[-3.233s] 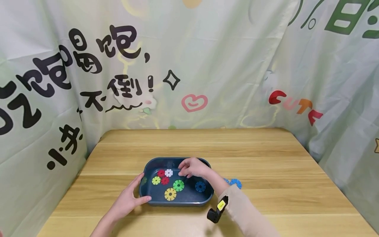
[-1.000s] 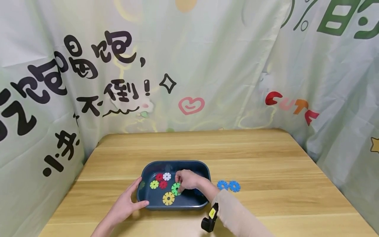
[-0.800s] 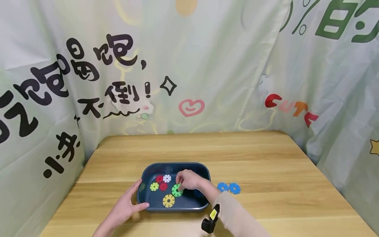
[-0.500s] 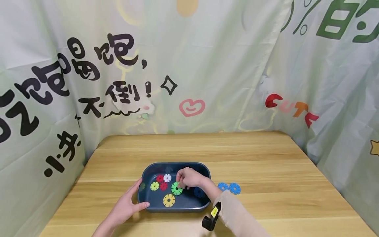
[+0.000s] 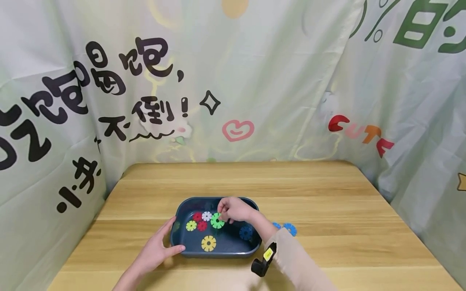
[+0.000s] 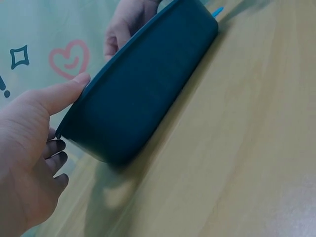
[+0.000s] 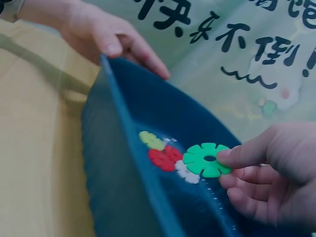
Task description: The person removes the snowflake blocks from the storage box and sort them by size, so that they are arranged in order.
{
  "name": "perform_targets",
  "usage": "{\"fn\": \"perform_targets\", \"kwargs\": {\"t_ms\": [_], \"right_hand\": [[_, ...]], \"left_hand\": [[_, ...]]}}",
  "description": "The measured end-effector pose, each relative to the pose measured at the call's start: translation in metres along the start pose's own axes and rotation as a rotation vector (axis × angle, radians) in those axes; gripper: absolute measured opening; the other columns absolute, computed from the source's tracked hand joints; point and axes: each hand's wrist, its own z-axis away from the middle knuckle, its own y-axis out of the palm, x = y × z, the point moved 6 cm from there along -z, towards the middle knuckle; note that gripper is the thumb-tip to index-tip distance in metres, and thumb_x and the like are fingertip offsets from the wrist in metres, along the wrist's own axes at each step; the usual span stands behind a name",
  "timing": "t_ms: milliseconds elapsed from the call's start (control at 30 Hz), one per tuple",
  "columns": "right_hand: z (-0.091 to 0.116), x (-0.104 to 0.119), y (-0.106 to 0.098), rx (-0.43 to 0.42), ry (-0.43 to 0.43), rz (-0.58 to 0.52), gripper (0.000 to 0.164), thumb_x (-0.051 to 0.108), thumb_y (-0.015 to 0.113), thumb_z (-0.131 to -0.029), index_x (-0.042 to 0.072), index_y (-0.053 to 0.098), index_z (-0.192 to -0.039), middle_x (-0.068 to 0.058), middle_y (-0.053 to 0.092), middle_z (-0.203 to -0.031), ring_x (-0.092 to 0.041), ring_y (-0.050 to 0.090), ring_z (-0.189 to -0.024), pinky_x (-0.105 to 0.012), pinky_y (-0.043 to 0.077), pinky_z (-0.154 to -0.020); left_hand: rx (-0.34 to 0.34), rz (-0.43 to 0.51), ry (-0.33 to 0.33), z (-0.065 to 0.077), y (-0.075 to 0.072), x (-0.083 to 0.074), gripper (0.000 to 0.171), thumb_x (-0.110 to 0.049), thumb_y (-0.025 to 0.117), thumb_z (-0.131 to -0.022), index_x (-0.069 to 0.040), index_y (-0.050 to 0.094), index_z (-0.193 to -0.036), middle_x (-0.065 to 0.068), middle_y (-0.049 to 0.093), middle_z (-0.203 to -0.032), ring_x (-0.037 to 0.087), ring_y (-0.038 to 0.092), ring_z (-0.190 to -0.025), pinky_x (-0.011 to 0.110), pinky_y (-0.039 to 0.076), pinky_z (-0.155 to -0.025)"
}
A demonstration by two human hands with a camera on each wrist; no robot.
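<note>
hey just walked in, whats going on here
A person is handling plastic notched discs. The right hand pinches a green notched disc over a dark blue tray, while the left hand grips the tray's left end. Lying in the tray are two red discs, a white disc, a yellow-green disc, a yellow disc and a blue disc. Two more blue discs lie on the wooden table, right of the tray.
</note>
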Motion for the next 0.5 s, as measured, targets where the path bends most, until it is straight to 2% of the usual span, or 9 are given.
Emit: {"fn": "perform_targets", "kwargs": {"t_ms": [267,500], "right_hand": [[0.010,0.002,-0.024,-0.071,-0.007,-0.053,0.010,0.001,0.066,-0.082,0.001,0.057,-0.087,-0.003,0.051,-0.070,-0.021,0.054,-0.065,-0.038,0.052,-0.058],[0.023,0.001,-0.042,-0.109,-0.026,-0.075,0.010,0.001,0.065,-0.083,-0.001,0.057,-0.088,-0.003,0.051,-0.072,-0.023,0.054,-0.065,-0.035,0.051,-0.056]], "left_hand": [[-0.018,0.027,-0.006,0.000,-0.001,0.003,0.090,-0.036,0.077,-0.074,-0.008,0.030,-0.145,0.023,0.029,-0.146,0.046,0.025,-0.131,0.068,0.022,-0.097],[-0.021,0.073,0.014,0.004,-0.002,0.009,0.089,-0.030,0.078,-0.074,-0.007,0.030,-0.144,0.024,0.031,-0.145,0.046,0.024,-0.132,0.067,0.020,-0.099]]}}
